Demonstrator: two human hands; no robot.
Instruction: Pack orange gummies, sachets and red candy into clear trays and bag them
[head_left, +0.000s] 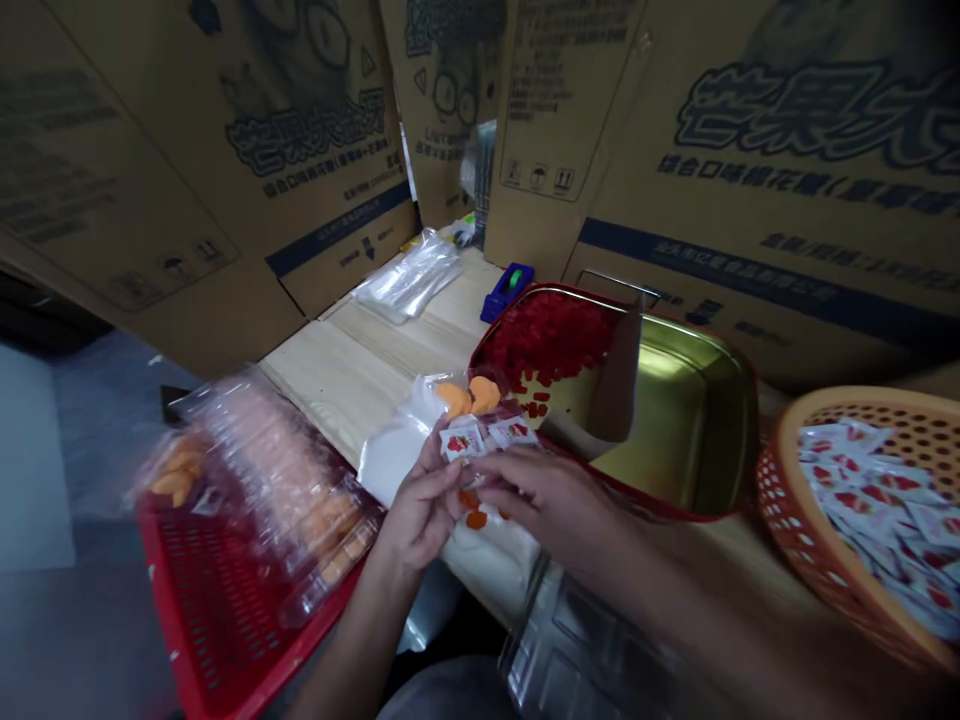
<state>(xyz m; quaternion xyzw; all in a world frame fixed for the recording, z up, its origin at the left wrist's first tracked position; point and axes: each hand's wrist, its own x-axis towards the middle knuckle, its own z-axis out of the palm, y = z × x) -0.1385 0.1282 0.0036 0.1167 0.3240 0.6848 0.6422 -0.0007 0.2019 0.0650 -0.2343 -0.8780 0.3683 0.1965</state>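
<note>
My left hand point(421, 512) is closed, palm up, round the near end of a clear plastic package. Bent over the same spot, my right hand point(559, 495) has its fingers drawn together; what they grip, if anything, is hidden. Two small white sachets point(461, 442) with red prints lie just beyond my fingertips. Past them are orange puffy sweets point(484, 394) under clear film. Small dark-orange pieces point(476, 518) show between my hands. A white sheet point(397, 440) lies on the table beneath.
A gold tray point(694, 400) with red pieces point(551, 330) and a cardboard divider stands ahead. An orange basket point(780, 490) of sachets is at right, a red basket point(180, 610) of filled clear packs at left. Clear bags point(412, 275), a blue tape dispenser point(506, 292) and large cartons point(570, 120) stand behind.
</note>
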